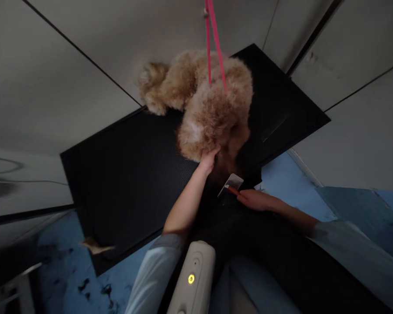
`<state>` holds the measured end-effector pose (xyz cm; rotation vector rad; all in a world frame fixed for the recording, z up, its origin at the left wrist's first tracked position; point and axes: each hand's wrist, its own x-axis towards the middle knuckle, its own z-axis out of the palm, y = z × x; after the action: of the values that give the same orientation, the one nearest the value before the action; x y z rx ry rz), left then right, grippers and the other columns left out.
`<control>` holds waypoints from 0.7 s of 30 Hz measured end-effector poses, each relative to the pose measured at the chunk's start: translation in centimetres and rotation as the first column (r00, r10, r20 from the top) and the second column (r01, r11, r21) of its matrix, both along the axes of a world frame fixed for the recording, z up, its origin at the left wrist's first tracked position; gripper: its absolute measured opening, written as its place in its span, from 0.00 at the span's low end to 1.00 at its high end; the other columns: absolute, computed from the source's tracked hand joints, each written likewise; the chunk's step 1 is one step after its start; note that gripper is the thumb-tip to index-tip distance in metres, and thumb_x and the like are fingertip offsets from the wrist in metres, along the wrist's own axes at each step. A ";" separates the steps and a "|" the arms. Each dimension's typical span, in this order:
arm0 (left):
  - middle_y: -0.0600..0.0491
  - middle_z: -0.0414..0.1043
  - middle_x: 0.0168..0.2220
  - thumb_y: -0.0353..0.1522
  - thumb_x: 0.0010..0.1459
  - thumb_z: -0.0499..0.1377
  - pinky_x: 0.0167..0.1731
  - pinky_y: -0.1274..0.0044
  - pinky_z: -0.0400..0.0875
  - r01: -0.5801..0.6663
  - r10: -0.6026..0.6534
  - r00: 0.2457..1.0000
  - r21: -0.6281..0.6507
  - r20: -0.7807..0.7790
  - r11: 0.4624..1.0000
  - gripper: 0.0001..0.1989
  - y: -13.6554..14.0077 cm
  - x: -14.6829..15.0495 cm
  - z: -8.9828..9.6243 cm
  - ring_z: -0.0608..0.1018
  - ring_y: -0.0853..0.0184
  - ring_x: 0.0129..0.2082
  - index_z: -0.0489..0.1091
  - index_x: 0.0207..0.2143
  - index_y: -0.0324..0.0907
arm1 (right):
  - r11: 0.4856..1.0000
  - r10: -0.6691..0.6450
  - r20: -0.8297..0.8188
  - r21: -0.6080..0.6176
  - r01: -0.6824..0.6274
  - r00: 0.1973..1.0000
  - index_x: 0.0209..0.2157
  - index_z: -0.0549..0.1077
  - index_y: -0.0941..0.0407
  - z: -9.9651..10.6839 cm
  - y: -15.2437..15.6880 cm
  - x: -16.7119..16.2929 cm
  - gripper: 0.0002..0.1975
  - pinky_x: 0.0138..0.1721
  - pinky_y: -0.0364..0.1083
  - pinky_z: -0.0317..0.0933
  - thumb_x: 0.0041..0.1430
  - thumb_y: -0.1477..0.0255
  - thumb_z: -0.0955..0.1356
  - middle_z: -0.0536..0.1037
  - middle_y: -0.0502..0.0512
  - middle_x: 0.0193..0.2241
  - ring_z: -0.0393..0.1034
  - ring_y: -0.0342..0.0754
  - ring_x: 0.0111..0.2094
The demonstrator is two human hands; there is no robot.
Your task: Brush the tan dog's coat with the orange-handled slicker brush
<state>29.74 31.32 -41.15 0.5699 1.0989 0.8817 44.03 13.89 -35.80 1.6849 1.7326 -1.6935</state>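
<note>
A curly, light-brown dog (212, 104) is on the black grooming table (127, 187), at its far edge. My left hand (210, 160) is closed on the near, lower part of the dog, its fingertips partly sunk in the fur. Which part of the body it grips I cannot make out for sure. In my right hand (253, 199) is a slicker brush (233, 185), held by its reddish handle. The brush's flat, pale head is just below the fur by my left hand; whether it touches hair is too dark to tell.
A pink loop lead (215, 39) hangs from above down to the dog. Beneath my left arm is a white device (194, 277) with a yellow light. A scrap of tan material (96, 247) lies at the table's near left corner. Pale wall panels (85, 39) stand behind.
</note>
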 end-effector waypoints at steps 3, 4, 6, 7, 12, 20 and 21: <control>0.50 0.80 0.42 0.30 0.45 0.68 0.57 0.65 0.69 0.035 -0.033 0.999 -0.048 0.035 0.998 0.16 0.1 -0.1 0.8 0.79 0.59 0.51 0.77 0.39 0.40 | 0.997 0.079 -0.042 -0.012 -0.079 0.996 0.37 0.78 0.58 1.6 0.8 0.4 0.19 0.37 0.46 0.61 0.68 0.65 0.58 0.81 0.61 0.38 0.75 0.52 0.37; 0.50 0.81 0.40 0.29 0.46 0.68 0.56 0.66 0.70 0.069 -0.066 0.997 -0.083 0.038 0.994 0.13 0.3 -0.1 1.1 0.80 0.59 0.48 0.77 0.37 0.40 | 0.998 0.058 -0.050 0.036 -0.056 0.997 0.36 0.77 0.57 2.0 1.6 0.4 0.19 0.37 0.45 0.61 0.68 0.64 0.58 0.81 0.60 0.37 0.75 0.52 0.37; 0.49 0.80 0.33 0.30 0.49 0.66 0.54 0.66 0.72 0.159 -0.157 0.987 -0.188 0.029 0.969 0.07 0.6 -0.1 1.9 0.81 0.58 0.44 0.76 0.33 0.38 | 0.977 -0.062 -0.056 0.202 0.072 0.997 0.37 0.76 0.57 2.0 3.7 0.2 0.19 0.37 0.44 0.60 0.69 0.62 0.58 0.80 0.59 0.37 0.74 0.50 0.36; 0.49 0.79 0.30 0.30 0.51 0.65 0.53 0.67 0.73 0.197 -0.196 0.980 -0.240 0.029 0.951 0.05 0.7 -0.1 2.2 0.82 0.58 0.43 0.76 0.31 0.37 | 0.947 -0.145 -0.043 0.284 0.151 0.988 0.38 0.75 0.57 1.7 4.7 0.0 0.20 0.37 0.44 0.59 0.70 0.62 0.57 0.80 0.59 0.38 0.74 0.49 0.37; 0.51 0.81 0.34 0.27 0.56 0.62 0.55 0.70 0.72 0.096 -0.090 0.995 -0.198 0.037 0.975 0.05 0.8 0.0 3.2 0.82 0.63 0.44 0.76 0.36 0.38 | 0.954 -0.214 0.148 0.244 0.174 0.966 0.42 0.74 0.59 -2.1 3.7 0.2 0.21 0.40 0.44 0.60 0.73 0.64 0.54 0.80 0.63 0.41 0.75 0.51 0.41; 0.46 0.82 0.37 0.27 0.58 0.57 0.58 0.64 0.70 0.211 -0.194 0.976 -0.235 0.094 0.949 0.09 0.4 0.2 2.9 0.82 0.59 0.44 0.77 0.36 0.36 | 0.972 -0.144 0.080 0.199 0.125 0.986 0.36 0.76 0.57 0.1 1.6 3.3 0.21 0.36 0.45 0.60 0.70 0.60 0.57 0.81 0.59 0.36 0.75 0.52 0.37; 0.46 0.82 0.36 0.28 0.58 0.57 0.58 0.63 0.70 0.235 -0.224 0.972 -0.248 0.072 0.940 0.09 0.5 0.2 2.9 0.82 0.58 0.44 0.77 0.35 0.36 | 0.942 -0.197 0.032 0.284 0.180 0.980 0.37 0.76 0.56 0.4 3.1 3.2 0.21 0.36 0.45 0.59 0.71 0.60 0.57 0.80 0.58 0.35 0.74 0.51 0.36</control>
<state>29.93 31.80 -38.23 0.4510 1.0631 0.5363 47.23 17.02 -35.44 2.0608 1.9112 -1.5068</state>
